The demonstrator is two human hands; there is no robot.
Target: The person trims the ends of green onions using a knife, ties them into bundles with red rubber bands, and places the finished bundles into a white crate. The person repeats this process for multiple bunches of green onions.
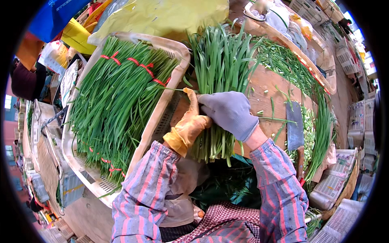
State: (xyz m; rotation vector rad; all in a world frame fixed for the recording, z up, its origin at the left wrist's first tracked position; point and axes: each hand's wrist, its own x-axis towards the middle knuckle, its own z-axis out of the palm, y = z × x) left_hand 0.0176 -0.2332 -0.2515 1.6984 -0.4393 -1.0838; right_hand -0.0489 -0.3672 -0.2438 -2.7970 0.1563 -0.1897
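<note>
A thick bunch of green Chinese chives [223,66] lies before me, leaves pointing away and pale cut stems towards my body. My left hand [188,121], in an orange rubber glove, grips its left side with the thumb raised. In a grey knit glove, my right hand [229,112] is closed over the middle of the bunch; its fingertips are partly hidden. One thin leaf [165,88] stretches from near my left thumb over the crate rim. A wide-bladed cleaver [294,126] rests on the wooden board [264,82] to the right.
At left, a white plastic crate [179,71] holds chives tied with red bands [141,65]. Chopped stem ends [307,130] and loose chives [323,121] lie right of the cleaver. Trimmed leaves [279,57] cover the board's far side. A basket [328,71] with plastic bags stands beyond.
</note>
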